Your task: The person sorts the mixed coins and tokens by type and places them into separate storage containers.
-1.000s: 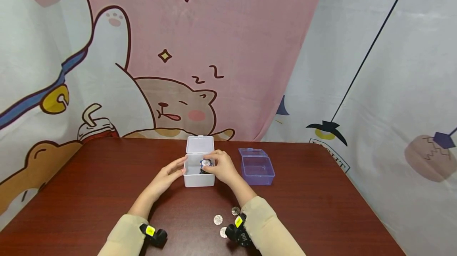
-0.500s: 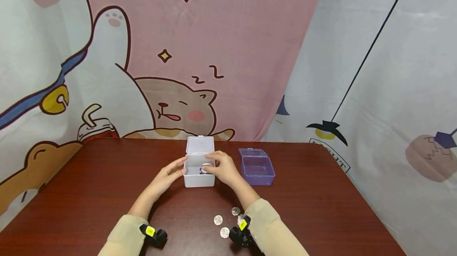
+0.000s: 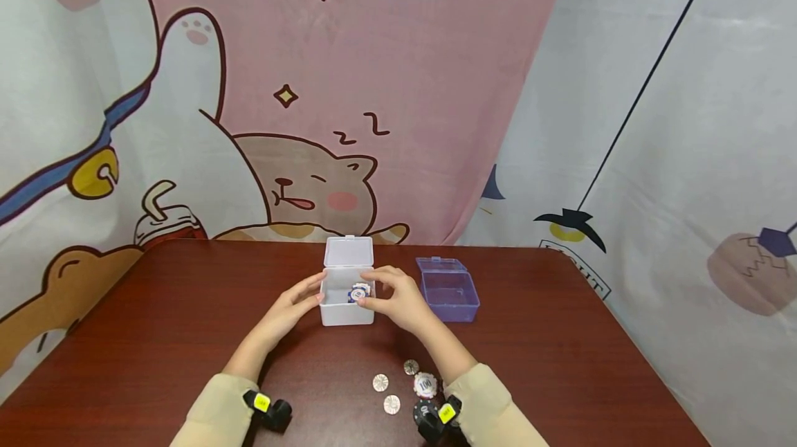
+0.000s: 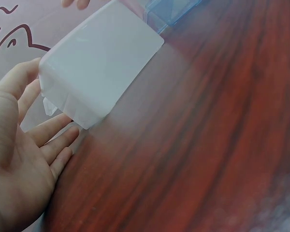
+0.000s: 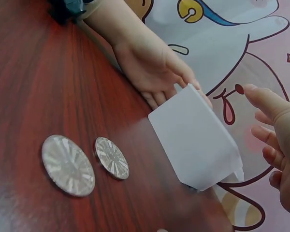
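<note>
In the head view a white lidded box (image 3: pixel 347 314) stands with its lid up. Blue-and-white poker chips (image 3: pixel 358 292) lie inside, toward its right side. My left hand (image 3: pixel 288 311) touches the box's left wall with extended fingers; the left wrist view shows its thumb at a corner of the box (image 4: pixel 99 63). My right hand (image 3: pixel 401 298) hovers over the right rim, thumb and fingers spread apart, with no chip between them. The right wrist view shows this right hand (image 5: pixel 280 140) above the box (image 5: pixel 195 140), its fingers apart.
A clear purple box (image 3: pixel 450 312), lid raised, stands to the right of the white one. Nearer the front are several silver coins (image 3: pixel 380 382), a white poker chip (image 3: pixel 425 385) and a black poker chip (image 3: pixel 425 408), partly covered by the right wrist camera (image 3: pixel 441 423).
My right hand has let go of a poker chip inside the white box and drawn slightly up and right. Its forearm shifted right, uncovering chips on the table. The left hand stayed put.
</note>
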A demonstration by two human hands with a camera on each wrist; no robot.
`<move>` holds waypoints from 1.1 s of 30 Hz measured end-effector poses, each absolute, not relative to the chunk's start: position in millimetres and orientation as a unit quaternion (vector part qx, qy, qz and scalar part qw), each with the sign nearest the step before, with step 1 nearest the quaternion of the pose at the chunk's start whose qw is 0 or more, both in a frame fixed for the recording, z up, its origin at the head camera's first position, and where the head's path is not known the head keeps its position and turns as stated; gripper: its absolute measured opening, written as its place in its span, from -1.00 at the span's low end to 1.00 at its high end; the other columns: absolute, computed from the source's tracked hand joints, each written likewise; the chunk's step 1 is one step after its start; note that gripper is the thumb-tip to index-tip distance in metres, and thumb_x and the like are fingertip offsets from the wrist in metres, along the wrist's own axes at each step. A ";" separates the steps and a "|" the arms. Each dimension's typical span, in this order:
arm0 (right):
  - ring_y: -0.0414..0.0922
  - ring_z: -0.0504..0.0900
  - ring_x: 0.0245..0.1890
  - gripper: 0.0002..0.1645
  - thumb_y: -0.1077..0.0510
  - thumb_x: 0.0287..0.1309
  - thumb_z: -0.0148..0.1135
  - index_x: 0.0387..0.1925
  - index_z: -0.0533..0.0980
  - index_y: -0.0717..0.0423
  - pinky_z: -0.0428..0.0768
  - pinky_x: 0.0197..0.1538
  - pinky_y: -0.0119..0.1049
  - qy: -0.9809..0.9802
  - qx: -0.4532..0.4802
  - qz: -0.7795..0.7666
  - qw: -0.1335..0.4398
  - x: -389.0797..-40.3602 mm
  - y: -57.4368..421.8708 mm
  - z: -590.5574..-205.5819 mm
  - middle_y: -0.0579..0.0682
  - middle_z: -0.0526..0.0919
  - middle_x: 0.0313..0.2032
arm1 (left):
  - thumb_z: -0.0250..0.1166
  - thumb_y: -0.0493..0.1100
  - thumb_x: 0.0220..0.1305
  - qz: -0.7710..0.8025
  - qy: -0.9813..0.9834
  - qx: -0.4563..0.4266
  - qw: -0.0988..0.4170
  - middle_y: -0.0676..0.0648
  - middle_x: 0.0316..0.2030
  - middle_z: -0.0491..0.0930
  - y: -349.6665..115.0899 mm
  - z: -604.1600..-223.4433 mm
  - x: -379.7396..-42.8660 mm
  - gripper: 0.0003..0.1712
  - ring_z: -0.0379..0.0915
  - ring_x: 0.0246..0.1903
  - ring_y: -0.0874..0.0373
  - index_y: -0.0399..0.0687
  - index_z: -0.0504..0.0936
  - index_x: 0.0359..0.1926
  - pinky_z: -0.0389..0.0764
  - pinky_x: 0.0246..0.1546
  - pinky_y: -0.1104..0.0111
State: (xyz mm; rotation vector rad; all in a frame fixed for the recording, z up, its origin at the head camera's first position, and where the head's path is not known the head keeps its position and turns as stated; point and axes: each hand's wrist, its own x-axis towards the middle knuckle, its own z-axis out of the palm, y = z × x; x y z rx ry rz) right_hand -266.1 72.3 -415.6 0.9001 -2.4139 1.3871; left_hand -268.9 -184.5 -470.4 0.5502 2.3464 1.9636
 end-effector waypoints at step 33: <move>-0.12 0.45 -0.09 -0.42 0.03 -0.11 0.53 0.02 0.62 0.05 0.48 -0.09 -0.14 -0.830 0.361 0.414 0.096 -215.1 121.1 -415.7 -0.19 0.58 -0.11 | 0.16 -0.20 0.38 0.634 0.753 0.174 0.013 -0.36 0.28 0.29 -183.8 -467.5 -265.6 -0.40 0.21 0.26 -0.23 -0.19 0.26 0.39 0.19 0.20 -0.07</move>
